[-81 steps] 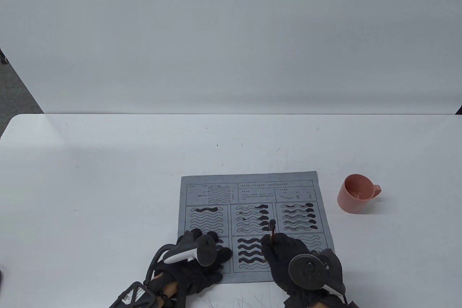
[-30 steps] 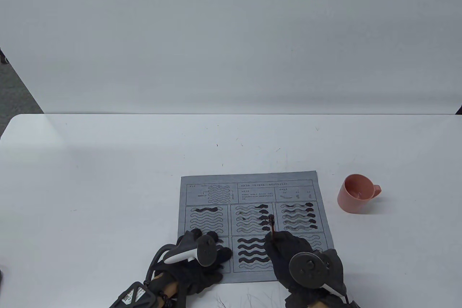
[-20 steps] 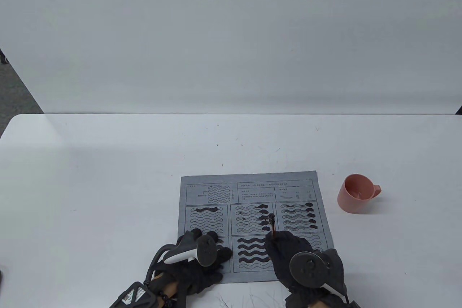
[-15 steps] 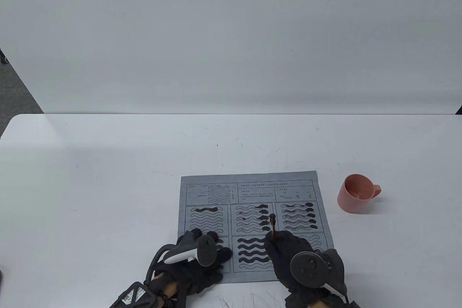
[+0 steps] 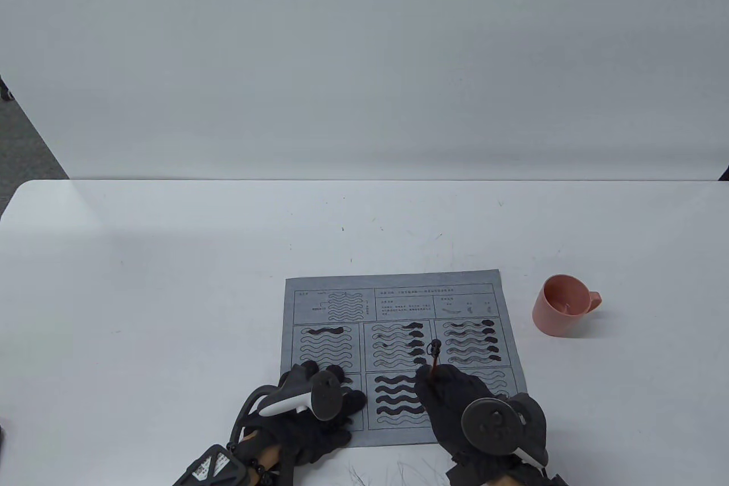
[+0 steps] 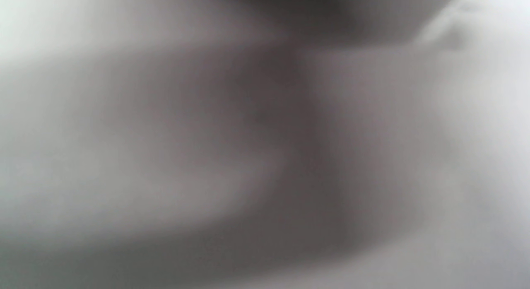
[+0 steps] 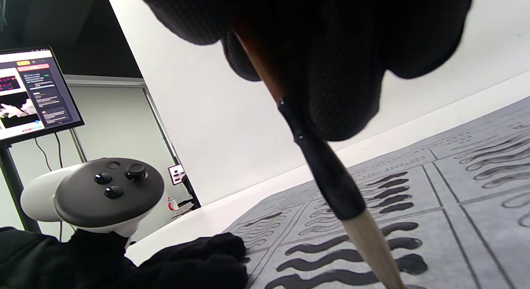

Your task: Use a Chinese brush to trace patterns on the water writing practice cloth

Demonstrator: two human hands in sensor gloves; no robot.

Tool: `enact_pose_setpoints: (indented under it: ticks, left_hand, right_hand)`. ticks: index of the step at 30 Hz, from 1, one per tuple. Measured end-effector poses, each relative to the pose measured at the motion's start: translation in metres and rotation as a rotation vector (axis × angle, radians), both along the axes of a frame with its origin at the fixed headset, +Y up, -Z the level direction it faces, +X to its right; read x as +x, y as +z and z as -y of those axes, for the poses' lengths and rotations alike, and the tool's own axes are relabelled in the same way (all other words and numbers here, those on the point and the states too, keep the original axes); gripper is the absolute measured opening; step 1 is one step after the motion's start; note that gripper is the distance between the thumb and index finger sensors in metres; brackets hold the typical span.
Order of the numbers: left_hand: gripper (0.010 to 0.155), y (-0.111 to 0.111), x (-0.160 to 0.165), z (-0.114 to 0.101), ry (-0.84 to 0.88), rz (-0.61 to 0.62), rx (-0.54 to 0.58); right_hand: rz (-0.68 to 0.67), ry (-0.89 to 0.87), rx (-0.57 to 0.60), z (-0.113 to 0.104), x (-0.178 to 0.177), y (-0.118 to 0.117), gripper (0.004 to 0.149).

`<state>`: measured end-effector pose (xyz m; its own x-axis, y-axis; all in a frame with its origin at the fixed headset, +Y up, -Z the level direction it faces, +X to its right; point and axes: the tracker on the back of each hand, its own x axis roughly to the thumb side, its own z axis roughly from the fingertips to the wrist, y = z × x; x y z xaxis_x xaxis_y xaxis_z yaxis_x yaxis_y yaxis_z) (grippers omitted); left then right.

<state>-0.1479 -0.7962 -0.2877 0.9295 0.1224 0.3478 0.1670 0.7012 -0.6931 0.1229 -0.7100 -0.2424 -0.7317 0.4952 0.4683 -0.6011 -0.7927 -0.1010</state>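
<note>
A grey water writing cloth [image 5: 398, 303] with boxes of wavy outlines lies near the table's front edge. Several waves are dark and wet; it also shows in the right wrist view [image 7: 455, 189]. My right hand [image 5: 455, 400] grips a Chinese brush [image 5: 434, 355] over the lower middle box. In the right wrist view the brush [image 7: 331, 173] slants down, its pale bristles [image 7: 372, 247] at a dark wave. My left hand [image 5: 313, 400] rests flat on the cloth's lower left corner, also seen in the right wrist view [image 7: 165, 260]. The left wrist view is a grey blur.
A pink cup [image 5: 564, 306] stands on the white table [image 5: 171, 281] to the right of the cloth. A monitor on a stand [image 7: 33, 94] shows at the left of the right wrist view, off the table.
The brush top and my right hand have shifted slightly to the right. More of the fourth wave in the lower middle box shows dark. My left hand has not moved.
</note>
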Motion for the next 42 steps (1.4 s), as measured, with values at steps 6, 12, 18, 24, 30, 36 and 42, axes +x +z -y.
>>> enact_pose_setpoints:
  ticks: [6, 12, 18, 24, 30, 36, 42]
  left_hand:
    - [0.070, 0.000, 0.000, 0.000, 0.000, 0.000, 0.000]
    - [0.071, 0.000, 0.000, 0.000, 0.000, 0.000, 0.000]
    - [0.070, 0.000, 0.000, 0.001, 0.000, 0.000, -0.001]
    - [0.070, 0.000, 0.000, 0.001, -0.001, 0.001, -0.003]
    - [0.070, -0.001, 0.000, 0.001, -0.001, 0.002, -0.006]
    - [0.071, -0.001, 0.000, 0.001, 0.003, 0.000, -0.013]
    - [0.071, -0.001, 0.000, 0.001, 0.003, -0.001, -0.012]
  right_hand:
    - [-0.020, -0.059, 0.066, -0.005, 0.001, 0.004, 0.039]
    - [-0.035, -0.076, 0.048, -0.005, -0.003, 0.008, 0.039]
    - [-0.080, -0.210, -0.084, -0.003, -0.005, 0.009, 0.039]
    - [-0.118, -0.284, -0.119, 0.002, -0.007, 0.008, 0.039]
    - [-0.098, -0.250, -0.099, 0.007, -0.010, 0.007, 0.039]
    - [-0.103, -0.257, -0.117, 0.009, -0.012, 0.006, 0.039]
    - [-0.106, -0.250, -0.128, 0.011, -0.013, 0.005, 0.039]
